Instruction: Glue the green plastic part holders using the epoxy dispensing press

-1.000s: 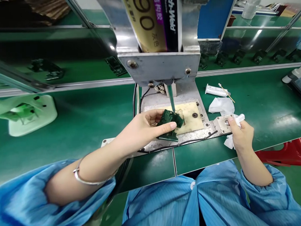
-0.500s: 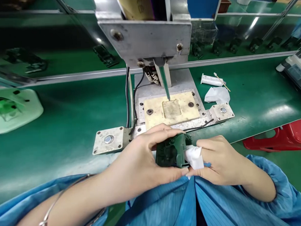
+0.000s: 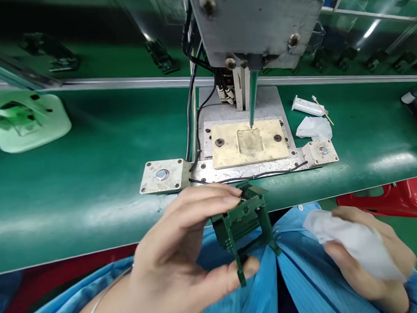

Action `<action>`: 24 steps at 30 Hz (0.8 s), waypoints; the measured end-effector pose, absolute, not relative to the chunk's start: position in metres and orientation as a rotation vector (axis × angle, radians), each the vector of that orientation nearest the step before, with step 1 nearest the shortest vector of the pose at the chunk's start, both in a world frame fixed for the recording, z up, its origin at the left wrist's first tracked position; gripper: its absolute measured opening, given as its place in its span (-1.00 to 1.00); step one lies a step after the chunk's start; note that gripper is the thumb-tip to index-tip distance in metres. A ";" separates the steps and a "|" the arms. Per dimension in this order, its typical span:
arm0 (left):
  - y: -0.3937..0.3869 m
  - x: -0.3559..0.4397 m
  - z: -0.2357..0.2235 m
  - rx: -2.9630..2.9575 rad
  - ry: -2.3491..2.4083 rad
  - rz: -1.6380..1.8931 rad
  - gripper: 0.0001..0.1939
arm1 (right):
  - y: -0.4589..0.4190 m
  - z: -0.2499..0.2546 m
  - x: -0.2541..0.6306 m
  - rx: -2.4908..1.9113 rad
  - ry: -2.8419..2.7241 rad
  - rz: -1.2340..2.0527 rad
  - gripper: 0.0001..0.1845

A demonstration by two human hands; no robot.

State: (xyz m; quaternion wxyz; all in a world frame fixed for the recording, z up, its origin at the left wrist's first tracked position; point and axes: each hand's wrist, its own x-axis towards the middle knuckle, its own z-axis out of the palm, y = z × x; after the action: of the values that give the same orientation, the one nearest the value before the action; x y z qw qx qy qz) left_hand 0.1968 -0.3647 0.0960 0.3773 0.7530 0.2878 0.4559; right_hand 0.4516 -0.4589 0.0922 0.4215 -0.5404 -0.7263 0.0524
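Observation:
My left hand grips a dark green plastic housing between thumb and fingers, in front of the table edge. The housing is tilted, with its open frame side and thin legs showing. Lower right, my right hand is closed around a crumpled white wipe, apart from the housing. Beyond the hands stands a bench machine whose green nozzle points down at a cream fixture plate with a square recess.
Metal button boxes flank the fixture. To its right lie a white tube, a cotton swab and another wipe. A pale green tray sits at left. Dark parts stand behind the rail; a red stool is at right.
My right hand has pulled the wipe out of the housing and moved away to the right. My left hand has turned and tilted the housing. The view has shifted too.

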 end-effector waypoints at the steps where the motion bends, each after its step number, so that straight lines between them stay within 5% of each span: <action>1: -0.366 0.197 0.095 1.903 0.725 1.165 -0.36 | -0.455 0.090 0.451 -1.332 -1.816 0.088 -0.75; 6: -0.373 0.196 0.093 1.850 0.686 1.145 -0.37 | -0.437 0.079 0.434 -1.052 -1.970 0.243 -0.83; 11: -0.375 0.195 0.095 1.839 0.630 1.107 -0.38 | -0.430 0.076 0.420 -0.922 -2.022 0.257 -0.56; 18: -0.369 0.197 0.083 1.736 0.633 1.110 -0.43 | -0.416 0.078 0.415 -0.928 -2.124 0.072 -0.51; 24: -0.356 0.181 0.084 1.726 0.697 1.077 -0.43 | -0.413 0.062 0.442 -1.200 -2.053 -0.117 -0.65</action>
State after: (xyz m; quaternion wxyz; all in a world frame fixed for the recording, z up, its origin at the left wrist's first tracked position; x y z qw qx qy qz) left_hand 0.1809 -0.3560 0.0844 0.4755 0.7062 0.2851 0.4404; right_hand 0.4415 -0.4131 0.0615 0.3714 -0.4680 -0.8006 -0.0456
